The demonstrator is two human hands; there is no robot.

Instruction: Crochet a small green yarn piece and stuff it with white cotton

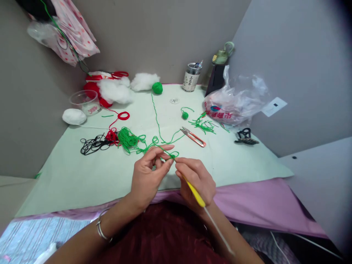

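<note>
My left hand (151,168) pinches a small piece of green crochet work (173,156), and a strand of green yarn runs over its raised index finger. In my right hand (196,178) is a crochet hook (195,192) with a yellow handle, its tip touching the green work. Its thin far end points down toward my right forearm. The strand leads back to a loose tangle of green yarn (128,140), just beyond my left hand. Orange-handled thread snips (194,137) lie on the table beyond my right hand.
Black yarn (95,144) and a red yarn ring (123,116) lie left. Behind are white stuffing (144,81), a green ball (157,88) and a clear tub (84,102). Green scraps (205,125), a plastic bag (233,102), a hair claw (246,137) and a pen tin (191,77) stand right.
</note>
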